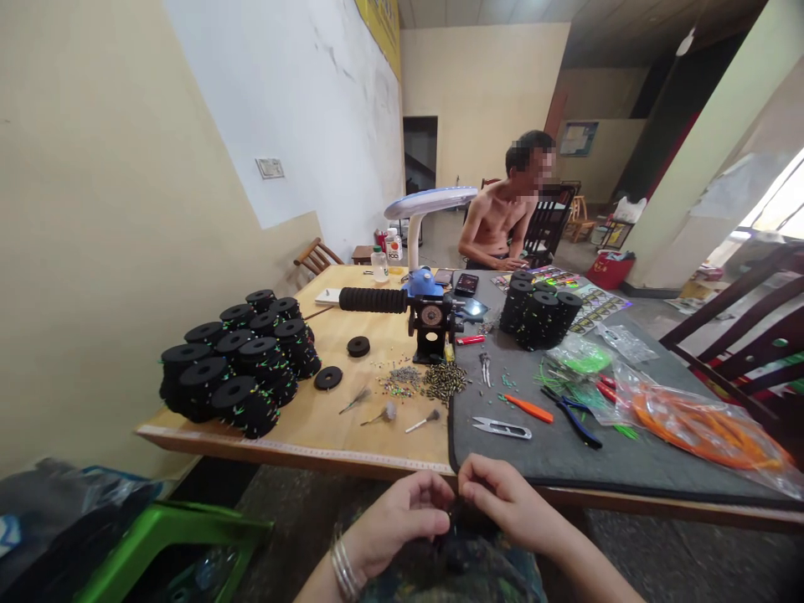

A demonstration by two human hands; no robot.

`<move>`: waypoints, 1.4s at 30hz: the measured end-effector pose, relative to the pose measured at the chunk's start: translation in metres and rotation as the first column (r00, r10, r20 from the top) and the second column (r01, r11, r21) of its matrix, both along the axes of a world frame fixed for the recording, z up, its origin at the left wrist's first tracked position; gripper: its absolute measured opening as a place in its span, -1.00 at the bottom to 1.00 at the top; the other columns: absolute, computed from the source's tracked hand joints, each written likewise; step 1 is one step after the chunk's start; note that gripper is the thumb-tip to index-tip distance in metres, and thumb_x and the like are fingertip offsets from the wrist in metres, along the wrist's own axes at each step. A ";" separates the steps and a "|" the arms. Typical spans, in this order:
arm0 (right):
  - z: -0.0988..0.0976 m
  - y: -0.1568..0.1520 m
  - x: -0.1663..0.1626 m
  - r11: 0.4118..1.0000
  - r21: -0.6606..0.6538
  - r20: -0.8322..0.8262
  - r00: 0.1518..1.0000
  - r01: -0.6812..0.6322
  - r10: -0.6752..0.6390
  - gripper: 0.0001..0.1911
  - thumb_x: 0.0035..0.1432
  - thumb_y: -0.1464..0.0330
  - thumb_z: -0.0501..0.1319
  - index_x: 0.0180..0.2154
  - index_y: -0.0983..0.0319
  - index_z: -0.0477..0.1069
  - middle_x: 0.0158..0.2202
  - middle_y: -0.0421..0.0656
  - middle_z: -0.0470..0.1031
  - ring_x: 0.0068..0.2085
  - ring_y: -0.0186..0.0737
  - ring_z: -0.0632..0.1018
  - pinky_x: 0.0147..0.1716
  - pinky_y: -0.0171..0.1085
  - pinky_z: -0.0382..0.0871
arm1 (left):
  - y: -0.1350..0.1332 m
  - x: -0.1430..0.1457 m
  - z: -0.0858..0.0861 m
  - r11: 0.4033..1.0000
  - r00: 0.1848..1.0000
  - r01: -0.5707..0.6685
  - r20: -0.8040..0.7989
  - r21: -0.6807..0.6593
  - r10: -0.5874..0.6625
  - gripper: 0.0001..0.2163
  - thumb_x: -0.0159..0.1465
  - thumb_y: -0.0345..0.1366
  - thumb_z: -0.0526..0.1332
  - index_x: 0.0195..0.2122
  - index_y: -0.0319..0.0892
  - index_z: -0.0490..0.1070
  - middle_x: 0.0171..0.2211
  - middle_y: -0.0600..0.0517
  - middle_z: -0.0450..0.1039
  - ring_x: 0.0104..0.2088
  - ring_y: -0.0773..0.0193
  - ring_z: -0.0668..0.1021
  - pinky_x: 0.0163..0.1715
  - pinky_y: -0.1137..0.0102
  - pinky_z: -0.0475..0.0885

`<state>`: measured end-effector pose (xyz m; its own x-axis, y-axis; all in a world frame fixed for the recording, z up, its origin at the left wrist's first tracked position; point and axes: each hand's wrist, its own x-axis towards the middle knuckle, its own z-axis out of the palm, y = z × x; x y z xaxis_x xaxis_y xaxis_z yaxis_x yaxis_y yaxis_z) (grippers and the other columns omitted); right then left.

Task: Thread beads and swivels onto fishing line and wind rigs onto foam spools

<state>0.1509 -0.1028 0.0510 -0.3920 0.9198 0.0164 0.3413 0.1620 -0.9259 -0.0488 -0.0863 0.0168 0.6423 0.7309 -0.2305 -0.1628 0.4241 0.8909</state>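
Cream walls (106, 209), a long wooden table (282, 448), and right at its near edge the action sits low, over the lap (452, 578)! The left hand (395, 515), with a bangle (342, 571), and the right hand (508, 494) are pressed in close, fingertips pinching a small dark piece (456, 519) between them, too shadowed to make out exactly. Up on the table, a big crowd of black foam spools (232, 394) is stacked at the left end, green-flecked along their sides, and a second stack (533, 310) stands at the far end of a gray mat (628, 473). Two flat discs (358, 346) lie loose, unstacked, by a foam-handled winder (432, 327). Beads (445, 381) are heaped beside it; snips (501, 428) and pliers (571, 416) sit on the mat, with an orange-filled bag (703, 435) at its right. Across the table, a seated person (496, 230) rests a hand (507, 264) near the far edge.
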 end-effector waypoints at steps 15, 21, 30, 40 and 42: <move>-0.040 -0.008 -0.018 0.972 -0.158 -0.291 0.933 0.174 -0.214 -0.67 0.15 0.10 0.18 -0.28 0.25 0.40 -0.51 -0.29 0.31 -0.49 -0.36 0.28 -0.48 -0.39 0.16 | -0.004 0.003 -0.006 0.975 0.945 -0.043 0.307 -0.219 0.111 -0.81 -0.04 -0.32 0.31 -0.38 -0.24 0.45 -0.43 0.03 0.40 -0.37 0.26 0.45 -0.31 0.41 0.31; -0.027 -0.007 -0.013 0.971 0.096 0.087 0.970 0.219 -0.227 -0.85 0.14 0.29 0.19 -0.37 0.25 0.42 -0.55 -0.28 0.32 -0.48 -0.30 0.31 -0.46 -0.35 0.13 | -0.002 0.003 0.000 0.958 0.977 -0.188 -0.057 0.218 0.205 -0.85 0.07 -0.30 0.33 -0.35 -0.21 0.44 -0.36 0.02 0.44 -0.27 0.22 0.46 -0.22 0.39 0.33; -0.032 -0.008 -0.011 0.957 0.179 0.084 0.966 0.226 -0.244 -0.85 0.13 0.28 0.20 -0.30 0.24 0.43 -0.49 -0.23 0.38 -0.45 -0.26 0.38 -0.44 -0.35 0.20 | -0.004 0.005 -0.010 0.899 0.932 -0.323 -0.064 0.295 0.356 -0.85 0.10 -0.31 0.34 -0.35 -0.21 0.41 -0.39 0.05 0.45 -0.31 0.26 0.47 -0.25 0.41 0.37; -0.042 -0.013 -0.019 0.925 0.108 -0.083 0.930 0.365 -0.357 -0.80 0.15 0.28 0.18 -0.22 0.24 0.42 -0.42 -0.19 0.43 -0.39 -0.21 0.43 -0.38 -0.32 0.30 | -0.013 0.014 -0.023 0.922 0.920 -0.386 0.089 0.033 0.382 -0.81 0.11 -0.31 0.36 -0.28 -0.19 0.41 -0.29 0.01 0.46 -0.21 0.20 0.46 -0.18 0.30 0.42; -0.045 -0.013 -0.020 0.922 0.085 -0.096 0.924 0.378 -0.370 -0.79 0.14 0.28 0.18 -0.20 0.24 0.42 -0.45 -0.21 0.41 -0.40 -0.22 0.42 -0.39 -0.33 0.29 | -0.014 0.015 -0.024 0.922 0.916 -0.387 0.112 0.007 0.384 -0.82 0.11 -0.32 0.35 -0.28 -0.18 0.41 -0.28 0.02 0.46 -0.20 0.21 0.46 -0.18 0.32 0.41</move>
